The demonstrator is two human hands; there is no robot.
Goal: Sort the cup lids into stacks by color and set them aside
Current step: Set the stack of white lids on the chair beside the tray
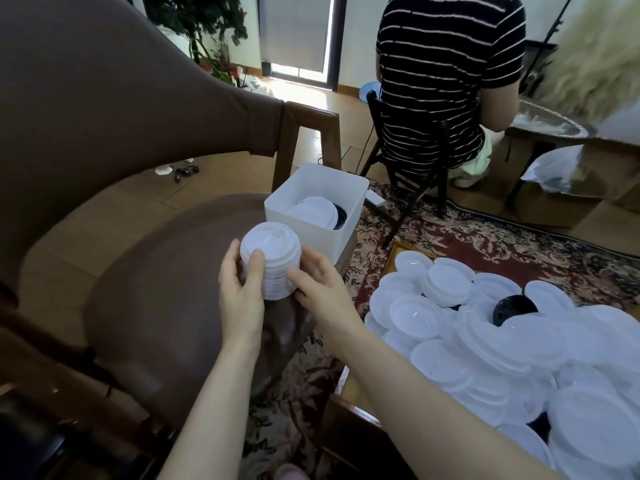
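Wooden floor and a patterned red rug [485, 244] run under a brown upholstered chair [156, 271] at left, whose round seat fills the near-left. Both hands hold a stack of white lids [270, 259] upright over the seat's right part: the left hand [242, 289] has thumb and fingers curled round its left side, the right hand [322, 282] has fingers curled against its right side. Just beyond the stack, at the seat's far-right edge, stands a white bin [287, 209] with white and dark lids inside. To the right, across a strip of rug, a heap of loose white lids [502, 341] with one black lid [512, 306] covers a wooden tray [346, 382]. Farther off, a person in a striped shirt [450, 71] sits on a dark chair.
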